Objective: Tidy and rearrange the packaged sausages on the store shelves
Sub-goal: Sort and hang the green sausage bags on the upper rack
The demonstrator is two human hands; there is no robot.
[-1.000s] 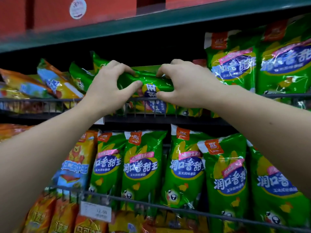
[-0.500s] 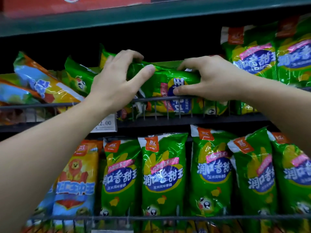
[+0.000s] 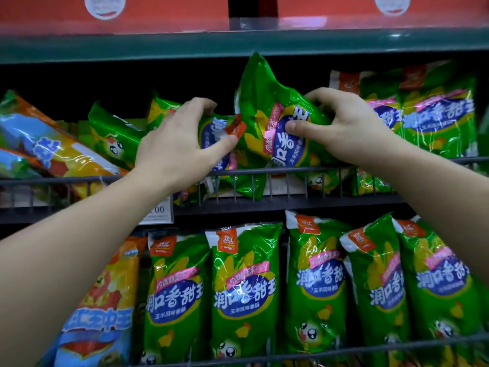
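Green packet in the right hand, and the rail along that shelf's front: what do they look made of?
Green packet: probably thin glossy plastic film; it crinkles and dents under the right hand and throws white glints. The lying packet the left hand grips looks alike. Rail: likely metal wire with a dark, dull coating; thin straight bars, little shine.

green packs [image 3: 246, 292] reading "润口香甜王", price tag [image 3: 158, 210] ending ".00"
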